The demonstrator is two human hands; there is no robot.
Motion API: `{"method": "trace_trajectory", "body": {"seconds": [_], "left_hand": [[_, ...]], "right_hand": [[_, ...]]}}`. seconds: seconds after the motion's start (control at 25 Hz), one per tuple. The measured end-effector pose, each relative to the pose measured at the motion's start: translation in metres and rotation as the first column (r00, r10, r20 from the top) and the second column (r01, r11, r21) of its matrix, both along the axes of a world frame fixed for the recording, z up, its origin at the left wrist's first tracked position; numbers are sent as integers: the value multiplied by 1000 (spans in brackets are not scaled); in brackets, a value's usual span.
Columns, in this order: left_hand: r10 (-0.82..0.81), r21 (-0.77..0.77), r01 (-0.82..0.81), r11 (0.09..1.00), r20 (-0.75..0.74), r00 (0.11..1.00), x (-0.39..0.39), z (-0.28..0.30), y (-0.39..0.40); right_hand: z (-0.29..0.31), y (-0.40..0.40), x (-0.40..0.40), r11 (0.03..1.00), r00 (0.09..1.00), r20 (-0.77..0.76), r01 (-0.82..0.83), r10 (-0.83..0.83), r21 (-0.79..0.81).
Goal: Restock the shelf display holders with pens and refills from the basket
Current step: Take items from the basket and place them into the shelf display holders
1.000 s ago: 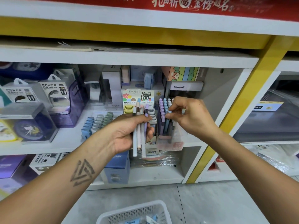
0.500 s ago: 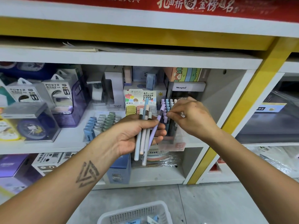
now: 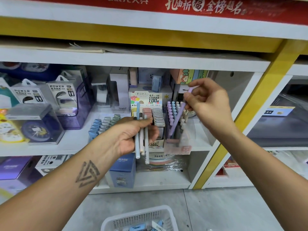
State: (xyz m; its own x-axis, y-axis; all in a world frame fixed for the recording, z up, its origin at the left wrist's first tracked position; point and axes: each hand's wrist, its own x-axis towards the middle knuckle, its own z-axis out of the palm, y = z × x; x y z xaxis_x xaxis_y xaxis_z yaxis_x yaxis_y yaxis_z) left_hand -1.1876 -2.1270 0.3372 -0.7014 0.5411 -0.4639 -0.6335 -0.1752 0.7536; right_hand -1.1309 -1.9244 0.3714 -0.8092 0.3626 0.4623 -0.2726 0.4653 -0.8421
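The basket [image 3: 141,217] is cut off at the bottom edge, its contents hard to make out. The left hand [image 3: 133,135] clenches a bundle of pens [image 3: 141,144] — their middles hidden by the fingers. At two o'clock from it, the right hand [image 3: 208,104] pinches a purple pen [image 3: 179,114], slanting down into the display holder [image 3: 176,130].

Two boxes labelled POWER BANK [image 3: 43,95] stand on the shelf at left. Below them, lower left, a clear case holds a dark blue clock [image 3: 35,130]. A red banner with Chinese characters [image 3: 200,5] runs across the top.
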Motion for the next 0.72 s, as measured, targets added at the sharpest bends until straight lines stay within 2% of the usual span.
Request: {"method": "trace_trajectory", "body": {"seconds": [0.12,0.24,0.36,0.6,0.72], "left_hand": [[19,-2,-19,1000,30,999,-3,2,-5],[11,14,-12,1000,34,999,-2,4,-7],[3,26,-3,1000,24,1000,1,3,-7],[-31,47,30,998,19,999,6,5,-7],[-43,61,42,997,17,999,7,5,-5]], "right_hand": [[-17,-5,3,913,999,45,-8,-11,407],[-32,-7,5,812,996,84,-81,39,579],[-38,-4,6,763,991,113,-129,74,633],[-35,-5,9,770,978,129,-209,164,603],[-35,-5,9,675,976,171,-216,134,706]]}}
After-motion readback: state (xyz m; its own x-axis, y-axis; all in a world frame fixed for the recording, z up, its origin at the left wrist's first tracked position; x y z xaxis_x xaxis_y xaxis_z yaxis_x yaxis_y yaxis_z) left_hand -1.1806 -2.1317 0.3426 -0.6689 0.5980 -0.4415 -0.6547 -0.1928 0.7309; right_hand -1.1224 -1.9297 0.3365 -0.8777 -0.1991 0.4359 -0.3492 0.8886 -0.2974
